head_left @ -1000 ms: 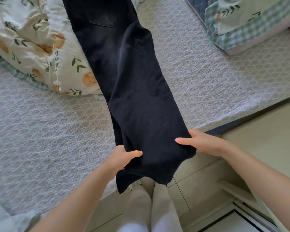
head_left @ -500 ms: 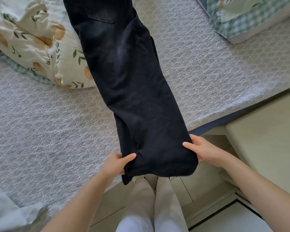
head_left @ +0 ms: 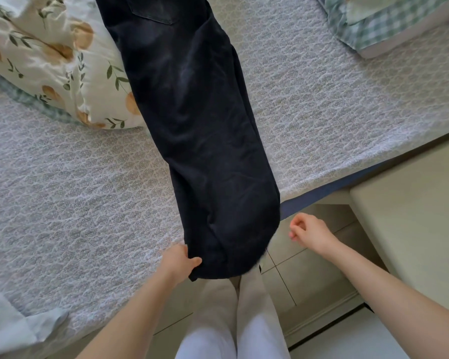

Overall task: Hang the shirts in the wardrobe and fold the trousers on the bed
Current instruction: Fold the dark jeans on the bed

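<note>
Dark navy trousers (head_left: 200, 130) lie lengthwise on the bed (head_left: 75, 198), legs doubled together, with the hem end hanging over the near edge. My left hand (head_left: 179, 263) pinches the left corner of that hem end at the bed's edge. My right hand (head_left: 309, 233) hovers just right of the trousers, off the fabric, with its fingers loosely curled and nothing in them. A back pocket shows near the top of the frame. A pale blue garment (head_left: 8, 330) lies at the bed's lower left corner.
A floral pillow (head_left: 55, 63) rests left of the trousers, partly under them. A checked green pillow (head_left: 389, 19) sits at the top right. A beige cabinet top (head_left: 412, 229) stands right of the bed. My white-trousered legs (head_left: 233, 320) stand on the tiled floor.
My right hand has let go of the hem's right corner and drawn back to the right. The trousers have settled lower onto the bed. My left hand keeps its grip.
</note>
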The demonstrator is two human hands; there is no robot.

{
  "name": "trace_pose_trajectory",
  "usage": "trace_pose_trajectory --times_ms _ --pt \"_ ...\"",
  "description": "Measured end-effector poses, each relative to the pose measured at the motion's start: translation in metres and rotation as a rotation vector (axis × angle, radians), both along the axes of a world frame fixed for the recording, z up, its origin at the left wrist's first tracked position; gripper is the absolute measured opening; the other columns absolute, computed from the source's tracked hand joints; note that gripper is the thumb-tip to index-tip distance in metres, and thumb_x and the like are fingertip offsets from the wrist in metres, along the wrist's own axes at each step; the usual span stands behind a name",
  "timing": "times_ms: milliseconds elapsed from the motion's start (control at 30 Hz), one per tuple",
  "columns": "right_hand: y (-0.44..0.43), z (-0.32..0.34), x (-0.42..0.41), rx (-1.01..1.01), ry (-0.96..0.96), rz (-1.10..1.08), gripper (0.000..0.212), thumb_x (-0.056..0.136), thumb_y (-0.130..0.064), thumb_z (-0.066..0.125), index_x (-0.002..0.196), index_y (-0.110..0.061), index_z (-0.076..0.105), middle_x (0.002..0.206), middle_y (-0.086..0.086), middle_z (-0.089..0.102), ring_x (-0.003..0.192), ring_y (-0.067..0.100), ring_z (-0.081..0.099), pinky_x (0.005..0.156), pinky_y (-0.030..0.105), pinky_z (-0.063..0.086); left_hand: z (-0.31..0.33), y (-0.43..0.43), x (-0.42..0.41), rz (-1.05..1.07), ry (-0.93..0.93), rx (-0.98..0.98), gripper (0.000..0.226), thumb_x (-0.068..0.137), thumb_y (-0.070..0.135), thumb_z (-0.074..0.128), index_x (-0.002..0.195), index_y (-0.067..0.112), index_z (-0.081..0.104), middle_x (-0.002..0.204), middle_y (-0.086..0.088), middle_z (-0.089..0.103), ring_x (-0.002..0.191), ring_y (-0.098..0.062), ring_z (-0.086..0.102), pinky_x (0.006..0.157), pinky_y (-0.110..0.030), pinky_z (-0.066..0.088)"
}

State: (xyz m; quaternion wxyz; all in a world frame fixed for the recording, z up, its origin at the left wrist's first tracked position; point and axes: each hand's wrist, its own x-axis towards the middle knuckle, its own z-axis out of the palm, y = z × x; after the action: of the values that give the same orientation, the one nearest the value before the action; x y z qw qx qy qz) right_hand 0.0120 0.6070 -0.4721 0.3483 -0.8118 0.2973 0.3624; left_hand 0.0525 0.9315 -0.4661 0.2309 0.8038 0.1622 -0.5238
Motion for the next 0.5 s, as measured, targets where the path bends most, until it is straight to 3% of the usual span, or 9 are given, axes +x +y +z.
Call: trace_pose_trajectory --times_ms 67,167,267,367,433,500 --pt "0.005 -0.001 0.002 -0.047 -0.077 0.008 0.007 0.096 -0.019 0.052 0.096 -0.017 0.058 0.093 -0.003 0.066 0.091 0.018 0.062 0.078 0.031 0.048 -0.005 -0.002 -0.005 -0.034 -0.096 0.043 0.013 0.091 0.019 0.063 0.085 0.007 0.063 0.088 -0.007 0.061 0.075 -0.014 0.052 0.055 -0.024 0.038" --pt "0.014 -0.005 0.011 0.002 -0.129 -0.037 0.025 0.095 -0.028 0.057 0.115 -0.014 0.052 0.106 -0.002 0.060 0.100 0.017 0.056 0.083 0.028 0.041 -0.007 -0.004 -0.013 0.110 -0.230 0.026 0.009 0.088 0.016 0.064 0.088 0.008 0.069 0.090 -0.011 0.061 0.094 -0.017 0.045 0.065 -0.027 0.035" --pt "0.021 -0.014 0.020 0.008 -0.105 -0.059 0.037 0.090 -0.037 0.063 0.117 -0.014 0.050 0.105 0.003 0.060 0.097 0.018 0.057 0.080 0.029 0.043 -0.002 -0.006 -0.015 0.286 -0.294 0.005 0.008 0.087 0.016 0.069 0.084 0.009 0.071 0.085 -0.004 0.063 0.084 -0.017 0.059 0.060 -0.023 0.041" --pt "0.029 -0.022 0.023 -0.006 -0.082 -0.056 0.033 0.087 -0.040 0.066 0.105 -0.017 0.050 0.106 0.007 0.052 0.090 0.018 0.054 0.077 0.028 0.042 -0.002 -0.005 -0.018 0.404 -0.257 -0.072 0.005 0.085 0.017 0.071 0.087 0.014 0.069 0.083 -0.001 0.072 0.081 -0.017 0.069 0.070 -0.036 0.057" --pt "0.032 -0.023 0.023 0.060 -0.060 -0.062 0.024 0.090 -0.033 0.063 0.104 -0.015 0.054 0.110 0.007 0.054 0.089 0.015 0.055 0.079 0.029 0.045 -0.001 -0.004 -0.020 0.415 -0.221 -0.101 0.011 0.085 0.016 0.071 0.093 0.013 0.064 0.090 -0.004 0.072 0.085 -0.020 0.069 0.074 -0.038 0.057" --pt "0.029 -0.018 0.021 0.193 -0.063 -0.178 0.025 0.093 -0.027 0.058 0.113 -0.013 0.061 0.113 0.002 0.064 0.100 0.016 0.061 0.088 0.033 0.049 0.001 -0.005 -0.023 0.436 -0.205 -0.133 0.021 0.085 0.016 0.071 0.098 0.008 0.056 0.093 -0.011 0.070 0.086 -0.024 0.068 0.070 -0.038 0.055"
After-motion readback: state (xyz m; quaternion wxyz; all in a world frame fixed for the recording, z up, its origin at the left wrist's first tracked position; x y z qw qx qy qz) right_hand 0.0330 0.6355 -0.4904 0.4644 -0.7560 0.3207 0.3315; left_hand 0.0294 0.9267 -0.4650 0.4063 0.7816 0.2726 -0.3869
